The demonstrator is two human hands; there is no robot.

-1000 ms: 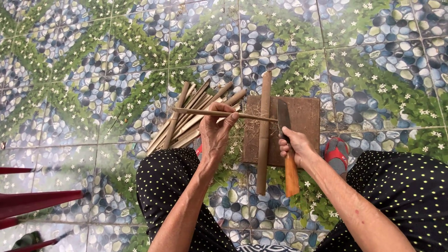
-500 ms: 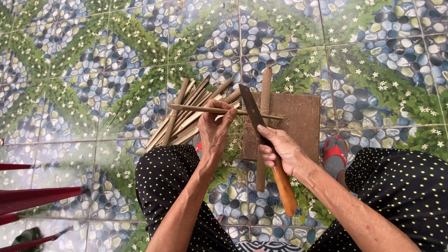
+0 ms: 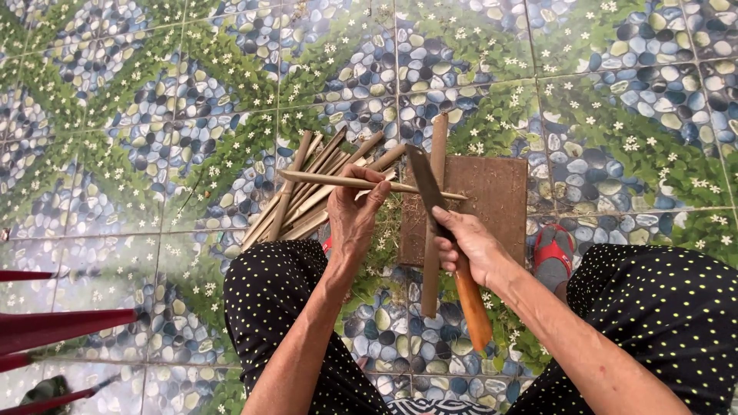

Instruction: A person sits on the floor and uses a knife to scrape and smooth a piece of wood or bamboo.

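- At the far left edge, dark red bars (image 3: 54,327) jut into view low over the tiled floor (image 3: 154,92), which is printed with blue-grey pebbles, green leaves and small white flowers.
- Left of centre, a loose pile of bamboo sticks (image 3: 307,196) lies fanned on the floor, the sticks pointing up and to the right, just beyond the person's left knee in black fabric with pale dots (image 3: 269,307).
- The left hand (image 3: 352,219) rises from that knee with the palm turned toward the camera. Its fingers (image 3: 377,192) curl loosely around one thin bamboo strip (image 3: 346,181), which lies nearly level across the fingertips, reaching out left over the pile and right to the board.
- Just right of the left hand, a dark knife blade (image 3: 425,184) points up and slightly left; it crosses the strip close beside the left fingertips. Whether the edge touches the strip cannot be told.
- The right hand (image 3: 469,246) is closed firmly around the knife where blade meets orange wooden handle (image 3: 473,307), which sticks out down toward the person.
- Beneath the blade, a long bamboo stick (image 3: 434,154) lies upright in the view, across the left part of a brown wooden board (image 3: 496,200) flat on the floor.
- Right of the board, a foot in a red sandal (image 3: 552,253) shows beside the right knee (image 3: 653,323).
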